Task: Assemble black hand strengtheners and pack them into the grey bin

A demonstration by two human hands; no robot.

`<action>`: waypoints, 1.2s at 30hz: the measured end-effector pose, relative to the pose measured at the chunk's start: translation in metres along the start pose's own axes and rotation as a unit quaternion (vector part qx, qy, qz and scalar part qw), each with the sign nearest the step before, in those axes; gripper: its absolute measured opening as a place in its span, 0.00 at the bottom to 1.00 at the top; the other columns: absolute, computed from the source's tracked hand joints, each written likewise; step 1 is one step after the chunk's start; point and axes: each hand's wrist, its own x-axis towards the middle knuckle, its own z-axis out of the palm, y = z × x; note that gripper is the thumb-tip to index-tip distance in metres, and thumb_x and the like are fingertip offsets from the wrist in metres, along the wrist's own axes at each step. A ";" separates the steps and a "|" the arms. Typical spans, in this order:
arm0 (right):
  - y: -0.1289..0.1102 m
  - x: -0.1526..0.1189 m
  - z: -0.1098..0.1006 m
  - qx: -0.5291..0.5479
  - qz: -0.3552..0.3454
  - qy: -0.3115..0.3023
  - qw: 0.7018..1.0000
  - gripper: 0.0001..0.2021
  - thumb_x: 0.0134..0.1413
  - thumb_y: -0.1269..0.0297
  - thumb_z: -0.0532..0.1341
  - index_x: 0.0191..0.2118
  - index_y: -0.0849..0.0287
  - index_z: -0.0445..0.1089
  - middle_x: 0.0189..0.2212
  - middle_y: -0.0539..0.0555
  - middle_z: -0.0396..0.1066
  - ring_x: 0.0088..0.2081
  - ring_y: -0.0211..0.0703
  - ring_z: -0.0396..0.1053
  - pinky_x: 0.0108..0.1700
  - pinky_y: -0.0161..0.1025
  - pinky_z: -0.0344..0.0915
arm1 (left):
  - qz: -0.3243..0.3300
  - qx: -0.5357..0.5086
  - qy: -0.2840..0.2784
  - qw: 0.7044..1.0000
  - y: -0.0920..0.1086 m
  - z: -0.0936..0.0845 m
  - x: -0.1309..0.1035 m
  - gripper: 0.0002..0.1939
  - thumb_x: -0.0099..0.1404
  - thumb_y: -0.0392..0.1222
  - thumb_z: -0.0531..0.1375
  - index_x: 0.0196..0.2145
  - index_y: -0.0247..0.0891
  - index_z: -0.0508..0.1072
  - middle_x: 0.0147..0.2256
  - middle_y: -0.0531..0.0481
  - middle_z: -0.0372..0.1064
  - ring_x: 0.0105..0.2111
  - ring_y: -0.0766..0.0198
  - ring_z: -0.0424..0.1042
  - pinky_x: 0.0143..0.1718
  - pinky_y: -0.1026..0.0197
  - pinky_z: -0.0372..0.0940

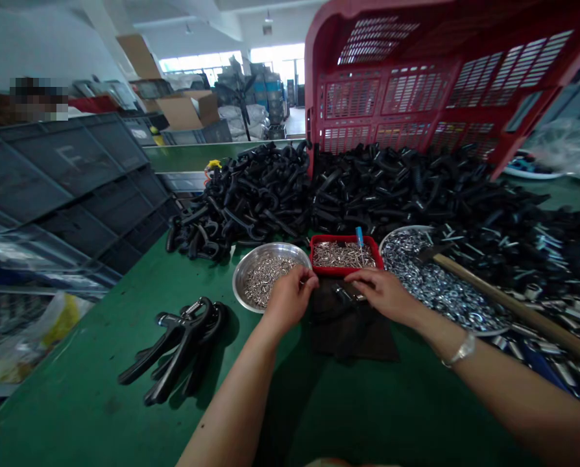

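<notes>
1. Green tabletop (66, 415) spreads below you in a bright workshop, crowded with parts.
2. Your left hand (290, 295) has thumb and fingertips drawn together beside the right rim of the round metal bowl (273, 249); whether they pinch anything, you cannot tell from here. Small shiny fittings fill that bowl.
3. Your right hand (380, 292) is half curled, palm down, just in front of the red tray (343, 272). Small metal parts (341, 294) show near its fingertips, but its grip on any of them cannot be made out. A silvery band (462, 350) circles that wrist.
4. Under and between your hands is a dark mat (382, 347); a black shape on it is too dim to name.
5. Beyond your fingers, the red tray holds metal pins and a blue-handled screwdriver (359, 237) standing tilted.
6. To your right, a hammer (489, 292) lies across a wide dish (387, 237) of shiny metal pieces.
7. To your left, black hand grippers (176, 363) with coil springs lie together.
8. Farther out, black handles (265, 194) are heaped before and inside a tipped red crate (313, 97); grey crates (66, 162) stand at far left.
</notes>
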 end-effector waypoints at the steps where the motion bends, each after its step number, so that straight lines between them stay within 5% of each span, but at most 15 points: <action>1: 0.007 -0.011 -0.005 0.002 0.023 -0.002 1.000 0.11 0.51 0.65 0.52 0.37 0.59 0.71 0.35 0.55 0.71 0.28 0.37 0.69 0.33 0.37 0.66 | 0.017 -0.002 -0.015 1.000 0.005 0.005 -0.002 0.06 0.59 0.39 0.52 0.30 0.38 0.68 0.26 0.54 0.68 0.26 0.68 0.65 0.28 0.66 0.56; 9: 0.030 -0.057 -0.015 0.098 0.174 0.050 0.979 0.13 0.43 0.55 0.60 0.30 0.59 0.71 0.20 0.49 0.69 0.16 0.34 0.62 0.17 0.32 0.60 | 0.016 0.047 -0.103 0.993 0.018 0.035 -0.010 0.06 0.60 0.40 0.52 0.32 0.40 0.68 0.29 0.54 0.69 0.28 0.67 0.66 0.28 0.66 0.55; 16: 0.040 -0.042 0.003 0.052 0.105 0.154 0.981 0.11 0.45 0.56 0.59 0.27 0.59 0.71 0.25 0.52 0.71 0.29 0.41 0.68 0.32 0.38 0.63 | 0.009 0.103 -0.110 0.988 0.013 0.045 -0.013 0.06 0.60 0.41 0.53 0.34 0.41 0.68 0.31 0.53 0.70 0.30 0.65 0.67 0.30 0.66 0.56; 19: 0.041 -0.039 0.006 0.022 0.100 0.139 0.985 0.10 0.46 0.57 0.59 0.27 0.59 0.71 0.24 0.52 0.70 0.28 0.41 0.66 0.31 0.38 0.62 | 0.015 0.109 -0.110 0.988 0.013 0.046 -0.013 0.06 0.60 0.41 0.53 0.34 0.42 0.68 0.32 0.53 0.70 0.31 0.65 0.68 0.31 0.65 0.57; 26: 0.035 -0.037 0.001 0.169 0.163 0.091 0.968 0.13 0.43 0.54 0.61 0.29 0.61 0.70 0.25 0.53 0.71 0.26 0.39 0.67 0.28 0.35 0.63 | 0.012 0.122 -0.110 0.986 0.012 0.046 -0.012 0.07 0.61 0.42 0.52 0.35 0.43 0.69 0.33 0.53 0.70 0.32 0.64 0.69 0.33 0.65 0.58; 32: 0.033 -0.037 0.001 0.132 0.206 0.106 0.964 0.14 0.43 0.54 0.60 0.31 0.61 0.70 0.20 0.50 0.70 0.16 0.34 0.61 0.17 0.33 0.56 | 0.016 0.117 -0.105 0.987 0.011 0.047 -0.013 0.07 0.61 0.43 0.52 0.36 0.43 0.68 0.33 0.53 0.71 0.32 0.64 0.69 0.31 0.65 0.58; 36: 0.039 -0.039 0.004 0.018 0.142 0.124 0.982 0.12 0.46 0.56 0.58 0.31 0.59 0.71 0.25 0.52 0.71 0.25 0.40 0.68 0.28 0.37 0.63 | 0.015 0.107 -0.101 0.989 0.011 0.047 -0.013 0.07 0.61 0.43 0.52 0.36 0.43 0.68 0.34 0.53 0.70 0.32 0.64 0.69 0.31 0.65 0.58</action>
